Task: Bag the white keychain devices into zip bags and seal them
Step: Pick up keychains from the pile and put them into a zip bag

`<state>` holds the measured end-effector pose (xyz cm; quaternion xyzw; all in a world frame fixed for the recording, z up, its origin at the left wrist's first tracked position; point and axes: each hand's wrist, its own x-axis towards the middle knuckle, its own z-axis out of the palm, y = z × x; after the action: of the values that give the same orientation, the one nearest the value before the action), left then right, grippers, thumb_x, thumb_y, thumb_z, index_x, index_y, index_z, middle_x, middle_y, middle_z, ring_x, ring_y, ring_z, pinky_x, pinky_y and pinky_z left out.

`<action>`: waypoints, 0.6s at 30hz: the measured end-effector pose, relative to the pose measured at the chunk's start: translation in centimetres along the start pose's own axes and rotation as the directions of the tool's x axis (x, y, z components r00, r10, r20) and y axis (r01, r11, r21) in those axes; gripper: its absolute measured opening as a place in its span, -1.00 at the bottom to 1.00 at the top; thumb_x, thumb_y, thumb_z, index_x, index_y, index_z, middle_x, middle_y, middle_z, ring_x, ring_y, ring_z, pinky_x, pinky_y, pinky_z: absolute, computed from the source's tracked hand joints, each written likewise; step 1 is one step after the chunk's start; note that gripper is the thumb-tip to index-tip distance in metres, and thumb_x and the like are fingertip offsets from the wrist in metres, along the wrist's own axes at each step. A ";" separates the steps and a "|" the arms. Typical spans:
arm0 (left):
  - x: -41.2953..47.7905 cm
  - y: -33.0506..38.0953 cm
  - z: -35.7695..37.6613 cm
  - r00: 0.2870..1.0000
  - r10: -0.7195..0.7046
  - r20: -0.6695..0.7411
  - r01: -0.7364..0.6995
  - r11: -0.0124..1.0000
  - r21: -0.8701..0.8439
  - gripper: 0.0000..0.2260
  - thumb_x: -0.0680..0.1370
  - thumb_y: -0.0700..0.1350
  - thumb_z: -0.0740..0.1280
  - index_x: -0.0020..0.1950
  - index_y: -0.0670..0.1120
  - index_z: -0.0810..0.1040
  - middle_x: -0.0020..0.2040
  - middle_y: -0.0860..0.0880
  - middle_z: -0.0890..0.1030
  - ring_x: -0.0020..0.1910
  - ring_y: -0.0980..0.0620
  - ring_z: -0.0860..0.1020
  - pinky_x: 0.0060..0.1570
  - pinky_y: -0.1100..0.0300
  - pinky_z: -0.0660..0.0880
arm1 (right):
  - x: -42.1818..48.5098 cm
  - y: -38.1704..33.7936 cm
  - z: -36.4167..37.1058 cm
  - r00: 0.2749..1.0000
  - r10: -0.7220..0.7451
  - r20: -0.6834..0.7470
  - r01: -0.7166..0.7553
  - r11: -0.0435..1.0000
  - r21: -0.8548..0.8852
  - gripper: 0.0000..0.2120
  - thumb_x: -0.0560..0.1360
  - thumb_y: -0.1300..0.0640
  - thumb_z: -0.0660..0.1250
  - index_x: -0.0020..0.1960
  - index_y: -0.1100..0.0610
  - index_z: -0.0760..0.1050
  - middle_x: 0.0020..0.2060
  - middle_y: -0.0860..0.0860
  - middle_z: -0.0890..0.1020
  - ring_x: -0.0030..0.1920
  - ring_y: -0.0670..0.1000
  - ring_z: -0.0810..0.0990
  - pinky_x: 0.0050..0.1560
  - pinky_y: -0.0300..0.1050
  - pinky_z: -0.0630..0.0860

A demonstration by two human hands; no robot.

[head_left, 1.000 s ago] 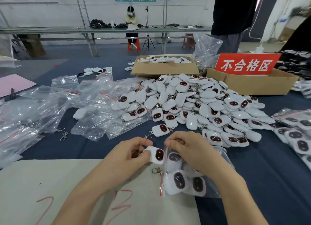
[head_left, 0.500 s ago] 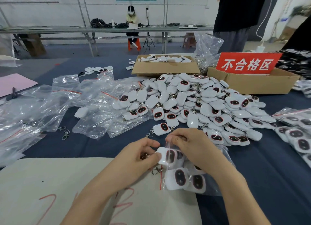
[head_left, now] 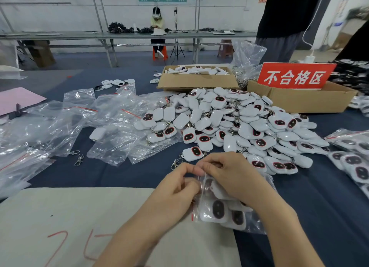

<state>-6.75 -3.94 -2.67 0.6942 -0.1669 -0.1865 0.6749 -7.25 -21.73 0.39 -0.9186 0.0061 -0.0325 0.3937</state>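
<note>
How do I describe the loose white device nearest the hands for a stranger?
Start at the pile of white devices on the table. At its near edge, beyond the right hand, one device lies dark face up, its metal clip stretched left onto bare cloth.

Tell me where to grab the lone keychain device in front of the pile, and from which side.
Probably pinch the keychain device across its white body's long edges, from above on the near side. It lies flat, dark face up; the pile crowds its far right and its metal clasp trails left.
</note>
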 end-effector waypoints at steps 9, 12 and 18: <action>0.9 0.5 -2.5 0.937 0.224 -0.268 -0.130 0.936 0.328 -0.73 0.62 -0.25 0.21 -0.05 0.10 0.58 -0.14 0.07 0.73 -0.16 0.13 0.65 -0.15 0.16 0.57 | 0.2 0.5 -1.1 0.957 0.032 -0.289 0.051 0.959 0.278 -0.85 0.63 -0.02 0.26 0.10 -0.24 0.55 -0.13 -0.31 0.68 -0.05 -0.39 0.59 -0.13 -0.54 0.43; 1.0 0.1 -3.0 0.934 0.223 -0.279 -0.101 0.914 0.392 -0.73 0.63 -0.26 0.20 -0.03 0.08 0.58 -0.16 0.10 0.72 -0.20 0.17 0.63 -0.18 0.28 0.52 | 0.3 1.2 -1.3 0.903 0.116 -0.413 0.037 0.938 0.344 -0.83 0.64 0.03 0.26 0.09 -0.20 0.58 -0.17 -0.23 0.66 -0.21 -0.40 0.55 -0.23 -0.55 0.39; 1.1 -0.4 -3.0 0.904 0.285 -0.320 -0.098 0.865 0.493 -0.75 0.61 -0.18 0.21 -0.04 0.17 0.57 -0.15 0.18 0.69 -0.23 0.19 0.58 -0.24 0.44 0.42 | 0.2 2.6 -2.1 0.802 0.204 -0.561 -0.090 0.971 0.223 -0.71 0.65 0.08 0.18 0.32 -0.09 0.52 0.22 -0.16 0.56 0.12 -0.27 0.49 0.00 -0.53 0.37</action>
<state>-4.29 -1.82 -3.10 0.8377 -0.1413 0.0670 0.5232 -7.14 -25.11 -0.03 -0.8208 0.1942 -0.2804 0.4582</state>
